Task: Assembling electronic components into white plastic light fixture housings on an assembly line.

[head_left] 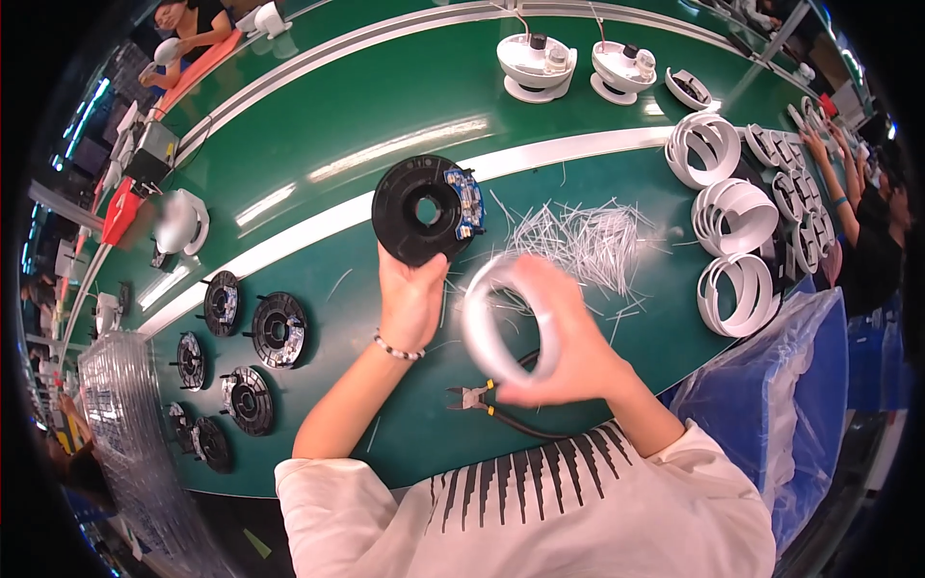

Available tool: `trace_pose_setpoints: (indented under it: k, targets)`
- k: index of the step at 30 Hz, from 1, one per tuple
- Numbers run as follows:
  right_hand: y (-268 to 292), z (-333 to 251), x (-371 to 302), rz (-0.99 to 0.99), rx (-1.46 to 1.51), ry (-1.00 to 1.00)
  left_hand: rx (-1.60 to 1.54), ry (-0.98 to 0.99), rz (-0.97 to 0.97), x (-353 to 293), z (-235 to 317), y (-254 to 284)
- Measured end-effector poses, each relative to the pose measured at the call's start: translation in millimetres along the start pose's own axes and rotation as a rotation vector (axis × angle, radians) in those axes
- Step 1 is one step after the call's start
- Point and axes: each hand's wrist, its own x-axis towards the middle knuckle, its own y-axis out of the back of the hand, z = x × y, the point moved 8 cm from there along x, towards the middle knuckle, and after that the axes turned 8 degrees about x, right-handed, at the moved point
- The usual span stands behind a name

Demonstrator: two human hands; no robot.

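My left hand (409, 299) grips the near rim of a black round disc part (421, 210) with a centre hole and a small blue circuit board on its right edge, holding it up over the green table (366, 144). A white plastic ring (503, 318), blurred by motion, is held in my right hand (564, 342) just right of the disc. Below that hand a pair of black-handled cutting pliers (482, 397) lies on the table.
A heap of thin white cut strips (588, 241) lies right of the disc. Stacks of white rings (737, 260) stand at right. Several black discs (275, 329) lie at left, white dome housings (537, 65) at the back, and a blue plastic bag (780, 385) at lower right. Other people work at both ends.
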Motion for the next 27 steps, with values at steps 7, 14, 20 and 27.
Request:
trace_pose_setpoints:
  k: [7, 14, 20, 27]
  targets:
    - [10, 63, 5, 0.474, 0.869, -0.196, 0.218, 0.046, -0.268, -37, -31, -42]
    - [0, 57, 0, 0.396, 0.704, -0.186, -0.248, 0.638, -0.502, -40, -20, -64]
    - [4, 24, 6, 0.23, 0.188, -0.131, -0.266, 0.706, -0.245, -31, -37, -40]
    - [12, 20, 16, 0.199, 0.119, -0.123, -0.323, 0.635, -0.267, -26, -28, -44]
